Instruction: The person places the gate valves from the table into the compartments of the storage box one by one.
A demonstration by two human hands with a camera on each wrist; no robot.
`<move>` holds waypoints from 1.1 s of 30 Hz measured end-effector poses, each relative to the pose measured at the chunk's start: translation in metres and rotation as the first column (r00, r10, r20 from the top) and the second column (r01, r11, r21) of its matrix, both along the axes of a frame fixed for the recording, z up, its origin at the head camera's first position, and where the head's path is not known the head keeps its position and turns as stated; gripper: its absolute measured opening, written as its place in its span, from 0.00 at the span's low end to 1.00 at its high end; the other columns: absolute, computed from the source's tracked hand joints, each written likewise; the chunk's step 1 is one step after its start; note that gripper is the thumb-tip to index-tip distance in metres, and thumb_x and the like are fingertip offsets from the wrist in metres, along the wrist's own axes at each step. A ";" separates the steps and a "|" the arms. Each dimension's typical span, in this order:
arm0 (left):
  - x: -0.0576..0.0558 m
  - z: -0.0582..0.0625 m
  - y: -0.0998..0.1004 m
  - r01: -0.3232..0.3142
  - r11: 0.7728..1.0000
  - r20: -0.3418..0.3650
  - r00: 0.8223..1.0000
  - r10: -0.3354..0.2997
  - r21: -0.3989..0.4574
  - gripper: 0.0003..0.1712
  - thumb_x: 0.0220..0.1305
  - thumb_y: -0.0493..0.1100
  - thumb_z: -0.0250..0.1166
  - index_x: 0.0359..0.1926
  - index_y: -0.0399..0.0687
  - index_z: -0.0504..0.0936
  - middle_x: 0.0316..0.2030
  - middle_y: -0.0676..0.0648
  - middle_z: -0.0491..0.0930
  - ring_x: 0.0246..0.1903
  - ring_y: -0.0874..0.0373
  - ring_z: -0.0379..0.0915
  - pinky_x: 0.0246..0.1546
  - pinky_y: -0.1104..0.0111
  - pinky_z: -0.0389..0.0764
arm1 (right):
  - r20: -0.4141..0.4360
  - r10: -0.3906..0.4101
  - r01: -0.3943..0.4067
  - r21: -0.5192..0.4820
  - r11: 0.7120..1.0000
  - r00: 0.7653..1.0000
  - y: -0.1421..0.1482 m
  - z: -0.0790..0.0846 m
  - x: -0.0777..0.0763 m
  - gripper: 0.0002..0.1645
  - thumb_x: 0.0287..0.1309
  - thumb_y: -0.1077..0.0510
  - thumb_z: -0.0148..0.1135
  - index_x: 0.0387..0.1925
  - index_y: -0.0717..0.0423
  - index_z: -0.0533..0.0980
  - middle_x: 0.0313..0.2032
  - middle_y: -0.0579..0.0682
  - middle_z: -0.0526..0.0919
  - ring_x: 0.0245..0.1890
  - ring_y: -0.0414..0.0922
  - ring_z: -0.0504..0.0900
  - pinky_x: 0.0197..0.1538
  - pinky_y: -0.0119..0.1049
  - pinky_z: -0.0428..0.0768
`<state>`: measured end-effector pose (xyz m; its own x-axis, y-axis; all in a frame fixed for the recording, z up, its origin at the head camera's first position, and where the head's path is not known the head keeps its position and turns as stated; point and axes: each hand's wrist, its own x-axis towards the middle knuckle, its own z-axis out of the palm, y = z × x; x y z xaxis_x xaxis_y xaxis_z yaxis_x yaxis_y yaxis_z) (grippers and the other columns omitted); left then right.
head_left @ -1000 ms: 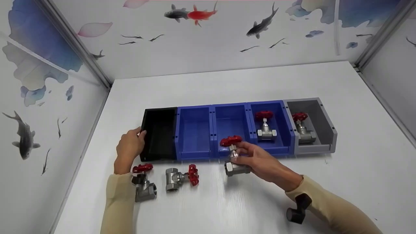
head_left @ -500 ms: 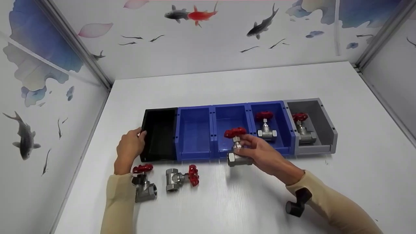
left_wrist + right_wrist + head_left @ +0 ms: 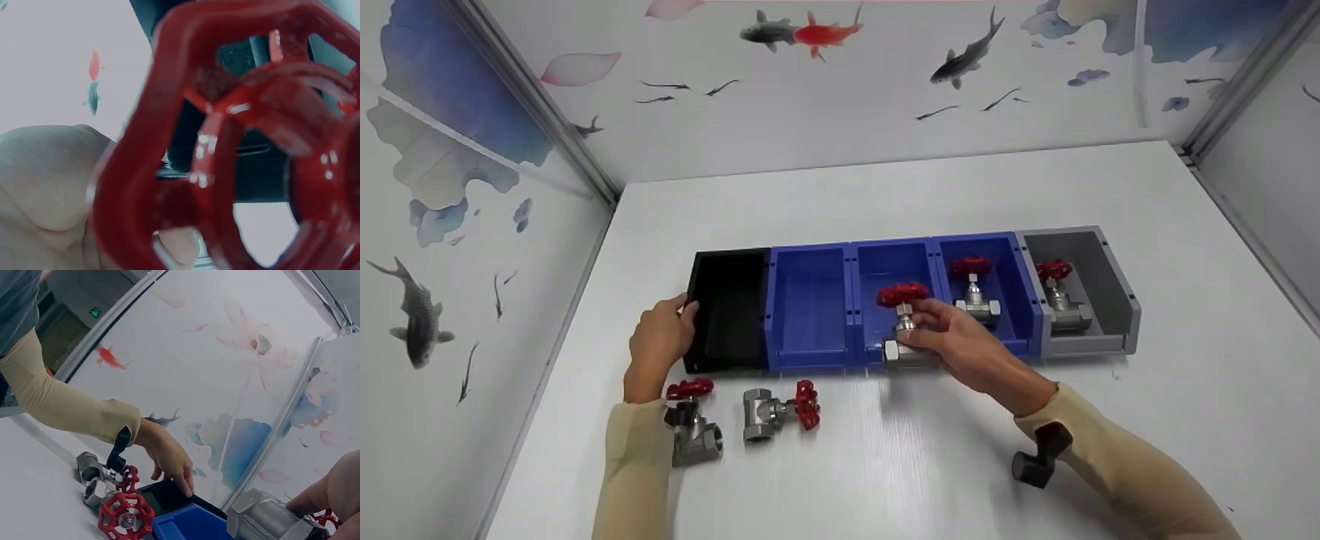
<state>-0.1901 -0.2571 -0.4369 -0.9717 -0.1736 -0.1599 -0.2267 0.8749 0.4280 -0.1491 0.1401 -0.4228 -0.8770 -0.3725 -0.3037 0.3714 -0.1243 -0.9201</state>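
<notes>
In the head view my right hand (image 3: 971,349) grips a gate valve (image 3: 906,330) by its neck, red handwheel up, over the front of the middle blue bin (image 3: 885,255). Its steel body (image 3: 264,517) also shows in the right wrist view, close to the fingers. My left hand (image 3: 660,337) holds the left side wall of the black bin (image 3: 727,352), its thumb at the rim. Near the left forearm stands a second valve (image 3: 694,435); its red handwheel (image 3: 140,169) fills much of the left wrist view. Another valve (image 3: 769,414) lies on its side beside it.
Right of the middle bin, a blue bin (image 3: 1020,300) holds a valve (image 3: 975,300), and the grey bin (image 3: 1099,343) at the end holds another valve (image 3: 1061,304). A further blue bin (image 3: 810,300) adjoins the black one. White panels (image 3: 847,120) enclose the table (image 3: 840,202).
My right hand has moved away from me and upward in the head view, carrying the valve from in front of the bins to over the middle blue bin's front. The left hand has stayed put.
</notes>
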 end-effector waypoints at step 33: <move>0.000 0.000 -0.002 0.003 1.000 0.009 1.000 -0.003 0.017 0.29 0.78 0.50 0.47 0.71 0.39 0.66 0.64 0.29 0.69 0.54 0.34 0.75 0.45 0.44 0.78 | 0.018 -0.020 0.021 -0.061 0.998 1.000 -0.004 0.001 -0.016 0.38 0.63 0.72 0.58 0.70 0.67 0.54 0.42 0.49 0.74 0.37 0.40 0.81 0.41 0.31 0.83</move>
